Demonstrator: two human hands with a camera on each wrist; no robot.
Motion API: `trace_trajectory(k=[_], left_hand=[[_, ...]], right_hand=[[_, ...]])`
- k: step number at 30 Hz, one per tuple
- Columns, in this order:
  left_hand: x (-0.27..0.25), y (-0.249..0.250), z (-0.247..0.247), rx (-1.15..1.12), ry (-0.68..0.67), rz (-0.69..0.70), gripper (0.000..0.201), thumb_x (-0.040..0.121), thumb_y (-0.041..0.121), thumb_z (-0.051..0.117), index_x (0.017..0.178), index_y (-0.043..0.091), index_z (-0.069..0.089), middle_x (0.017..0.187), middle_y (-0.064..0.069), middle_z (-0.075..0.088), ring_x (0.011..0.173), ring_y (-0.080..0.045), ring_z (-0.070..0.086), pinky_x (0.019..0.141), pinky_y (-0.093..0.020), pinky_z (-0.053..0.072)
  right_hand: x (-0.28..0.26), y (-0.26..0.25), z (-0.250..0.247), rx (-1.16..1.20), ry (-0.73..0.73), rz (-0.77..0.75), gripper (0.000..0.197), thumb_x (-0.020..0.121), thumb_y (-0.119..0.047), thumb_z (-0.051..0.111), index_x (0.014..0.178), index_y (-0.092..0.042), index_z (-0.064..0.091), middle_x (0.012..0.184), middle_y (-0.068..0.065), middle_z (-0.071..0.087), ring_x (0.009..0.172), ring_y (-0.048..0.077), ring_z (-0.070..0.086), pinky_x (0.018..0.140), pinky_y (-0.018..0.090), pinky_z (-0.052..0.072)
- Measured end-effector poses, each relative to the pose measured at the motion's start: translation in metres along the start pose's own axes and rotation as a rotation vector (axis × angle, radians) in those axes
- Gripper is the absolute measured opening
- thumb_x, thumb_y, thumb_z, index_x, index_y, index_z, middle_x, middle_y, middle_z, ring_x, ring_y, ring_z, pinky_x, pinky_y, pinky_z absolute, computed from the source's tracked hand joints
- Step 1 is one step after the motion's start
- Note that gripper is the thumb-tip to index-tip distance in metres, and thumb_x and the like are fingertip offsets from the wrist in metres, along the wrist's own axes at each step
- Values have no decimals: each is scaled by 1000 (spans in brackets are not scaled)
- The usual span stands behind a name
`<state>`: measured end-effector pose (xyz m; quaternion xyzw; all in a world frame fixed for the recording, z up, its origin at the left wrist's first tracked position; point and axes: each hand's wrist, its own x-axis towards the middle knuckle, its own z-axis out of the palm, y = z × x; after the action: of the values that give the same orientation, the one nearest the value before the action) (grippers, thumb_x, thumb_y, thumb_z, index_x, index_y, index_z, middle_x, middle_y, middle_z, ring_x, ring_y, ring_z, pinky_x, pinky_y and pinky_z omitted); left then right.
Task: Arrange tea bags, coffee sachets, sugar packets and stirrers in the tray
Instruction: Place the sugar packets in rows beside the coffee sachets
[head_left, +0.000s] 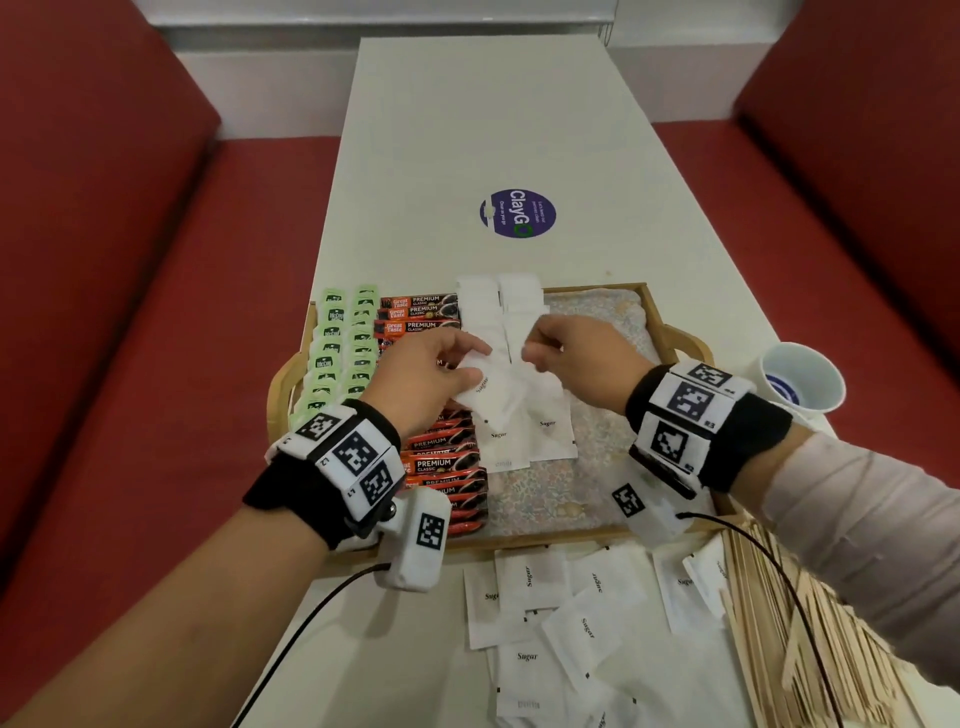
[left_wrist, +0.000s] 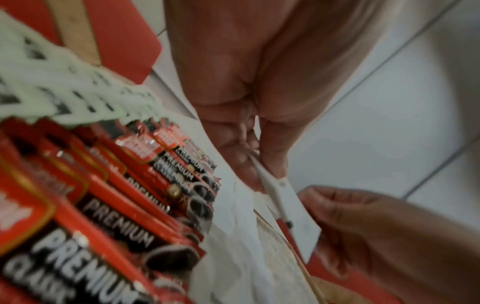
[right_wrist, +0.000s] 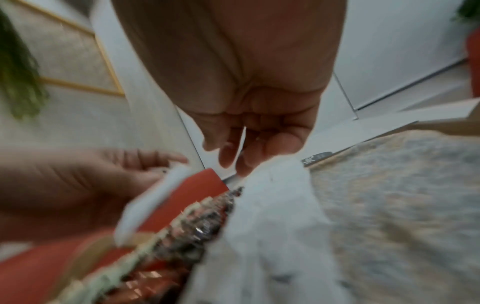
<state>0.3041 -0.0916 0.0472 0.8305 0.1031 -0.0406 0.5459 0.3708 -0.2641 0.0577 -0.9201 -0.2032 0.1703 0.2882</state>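
A wooden tray (head_left: 592, 532) with a floral liner holds green tea bags (head_left: 337, 353) at its left, then red coffee sachets (head_left: 441, 465), then two columns of white sugar packets (head_left: 548, 431). Over those columns my left hand (head_left: 475, 371) pinches a sugar packet (head_left: 493, 397) between thumb and fingers; the left wrist view shows this packet (left_wrist: 285, 201) edge-on. Just to its right my right hand (head_left: 535, 356) has curled fingers. In the blurred right wrist view a thin white packet edge (right_wrist: 241, 142) sits between its fingers.
Loose sugar packets (head_left: 561, 613) lie on the white table in front of the tray. A heap of wooden stirrers (head_left: 779, 623) sits at the near right. A paper cup (head_left: 802, 379) stands right of the tray. Red benches flank the table.
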Motion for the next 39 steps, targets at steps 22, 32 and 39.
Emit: trace_trajectory(k=[22,32,39], left_hand=[[-8,-4,-3,33,12,18,31,81,0,67,101,22,61,92,7,66,64,1,56,61,-9,45],[-3,-4,-1,11,24,18,32,81,-2,66,103,20,61,96,2,67,64,-2,58,56,-9,44],[-10,0,-1,43,10,17,31,81,1,68,102,21,61,93,6,66,68,-3,59,67,-11,49]], right_hand=[[-28,6,43,303,-290,378,22,88,4,58,87,-11,41,56,13,59,44,21,60,43,28,49],[-22,-2,55,140,-222,307,21,87,-3,59,96,-9,40,75,19,67,63,33,66,63,41,57],[-26,-5,50,11,-178,292,31,85,-13,65,102,-7,41,85,16,68,64,31,67,62,42,59]])
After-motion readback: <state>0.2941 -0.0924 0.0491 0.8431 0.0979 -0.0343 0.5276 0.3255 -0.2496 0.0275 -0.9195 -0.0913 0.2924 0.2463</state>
